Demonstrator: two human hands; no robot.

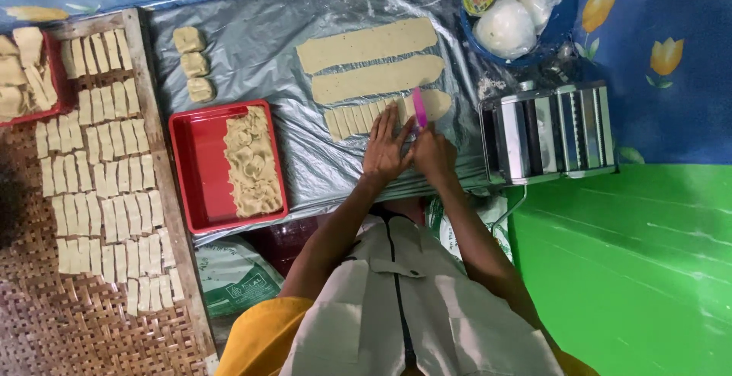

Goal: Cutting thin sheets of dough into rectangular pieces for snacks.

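Three long flat strips of tan dough lie on a silver plastic sheet [290,48]. The nearest strip [358,119] is cut crosswise into several small rectangles. My left hand [386,147] rests flat on its cut end, fingers spread. My right hand [432,153] grips a pink cutter [419,107] that stands on edge in the dough beside the left fingertips. The two uncut strips [366,44] [377,78] lie farther away.
A red tray [200,166] with folded dough pieces sits left of my hands. Three dough lumps [194,63] lie above it. Rows of cut pieces [99,170] cover a woven mat. A metal pasta roller [545,132] stands right, a blue bowl [557,29] with bags behind.
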